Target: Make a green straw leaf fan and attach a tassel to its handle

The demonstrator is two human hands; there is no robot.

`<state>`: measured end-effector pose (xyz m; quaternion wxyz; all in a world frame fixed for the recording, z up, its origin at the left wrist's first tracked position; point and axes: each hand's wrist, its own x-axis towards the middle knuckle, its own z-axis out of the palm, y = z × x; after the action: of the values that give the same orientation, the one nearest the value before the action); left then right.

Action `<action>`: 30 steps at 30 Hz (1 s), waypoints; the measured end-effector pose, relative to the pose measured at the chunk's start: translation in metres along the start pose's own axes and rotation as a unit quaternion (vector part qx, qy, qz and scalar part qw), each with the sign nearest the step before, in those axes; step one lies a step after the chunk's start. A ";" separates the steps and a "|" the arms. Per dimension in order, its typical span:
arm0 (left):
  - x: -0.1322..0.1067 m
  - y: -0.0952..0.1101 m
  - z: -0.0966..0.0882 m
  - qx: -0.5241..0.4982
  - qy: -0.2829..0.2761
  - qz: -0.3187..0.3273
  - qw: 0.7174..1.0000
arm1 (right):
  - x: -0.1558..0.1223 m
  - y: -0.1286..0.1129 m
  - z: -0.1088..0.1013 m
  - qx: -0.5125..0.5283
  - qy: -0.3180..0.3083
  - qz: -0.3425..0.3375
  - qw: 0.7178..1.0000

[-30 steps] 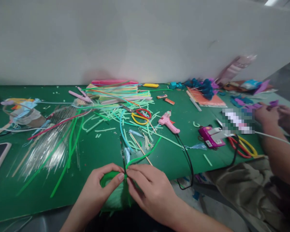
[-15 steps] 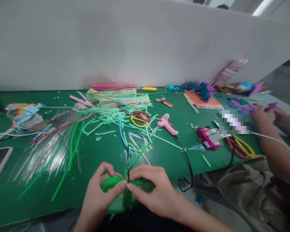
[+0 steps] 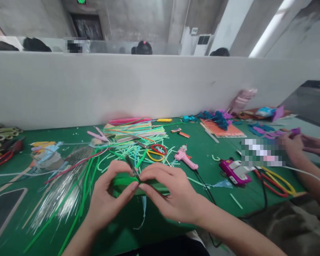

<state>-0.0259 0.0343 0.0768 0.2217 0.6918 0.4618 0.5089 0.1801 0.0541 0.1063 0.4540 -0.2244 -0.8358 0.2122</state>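
My left hand [image 3: 110, 197] and my right hand [image 3: 166, 192] meet above the near part of the green table [image 3: 21, 234]. Both pinch a flat green bundle of plastic strips [image 3: 122, 182] with a thin dark stick [image 3: 131, 166] poking up between the thumbs. The fingers of both hands are closed round it. Beyond my hands lies a heap of loose green and pastel strips [image 3: 128, 147].
A pink glue gun [image 3: 185, 158] and red and yellow scissors [image 3: 156, 152] lie behind my right hand. A magenta glue gun [image 3: 233, 170] and more scissors [image 3: 276, 177] sit right, by another person's hands [image 3: 296, 145]. Clear straws [image 3: 58, 192] and a tablet [image 3: 2, 209] lie left.
The view has tilted up, showing the room beyond the partition. My hands have lifted the green bundle and now hold it flatter, farther over the table.
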 end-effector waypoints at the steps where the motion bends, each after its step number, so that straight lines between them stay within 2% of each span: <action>1: 0.007 -0.007 -0.006 0.013 -0.060 0.009 0.998 | -0.001 0.006 0.003 -0.007 0.003 -0.007 1.000; 3: 0.018 -0.023 -0.018 0.020 -0.166 0.009 0.986 | -0.005 0.016 0.008 -0.018 0.004 -0.005 1.000; 5: 0.029 -0.036 -0.026 0.048 -0.230 -0.032 0.972 | -0.009 0.022 0.012 -0.019 0.008 0.005 1.000; 8: 0.046 -0.042 -0.033 0.089 -0.283 -0.007 0.955 | -0.010 0.025 0.012 -0.010 0.028 0.016 0.999; 11: 0.060 -0.026 -0.041 0.125 -0.244 0.068 0.959 | -0.007 0.024 0.012 -0.005 0.039 0.024 0.999; 13: 0.061 -0.009 -0.047 0.173 -0.216 0.101 0.956 | -0.005 0.025 0.015 -0.006 0.061 0.035 0.998; 17: 0.033 0.014 -0.048 0.301 -0.139 0.127 0.935 | -0.006 0.029 0.023 -0.015 0.122 0.068 0.990; 19: 0.009 0.015 -0.038 0.305 -0.090 0.119 0.941 | -0.006 0.029 0.026 -0.012 0.132 0.079 0.988; 21: -0.015 0.012 -0.022 0.294 -0.046 0.066 0.952 | -0.006 0.028 0.028 -0.005 0.133 0.090 0.987; 24: -0.042 0.010 0.008 0.227 -0.006 -0.033 0.973 | -0.005 0.027 0.030 0.004 0.131 0.110 0.985; 27: -0.053 0.014 0.043 0.133 -0.014 -0.115 0.984 | -0.003 0.026 0.029 0.016 0.119 0.141 0.983; 30: -0.050 0.016 0.073 0.059 -0.034 -0.136 0.988 | -0.002 0.026 0.026 0.040 0.102 0.195 0.975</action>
<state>0.0446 -0.0046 0.0366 0.2633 0.6513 0.5732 0.4218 0.1634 0.0696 0.0776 0.4952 -0.3851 -0.7164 0.3054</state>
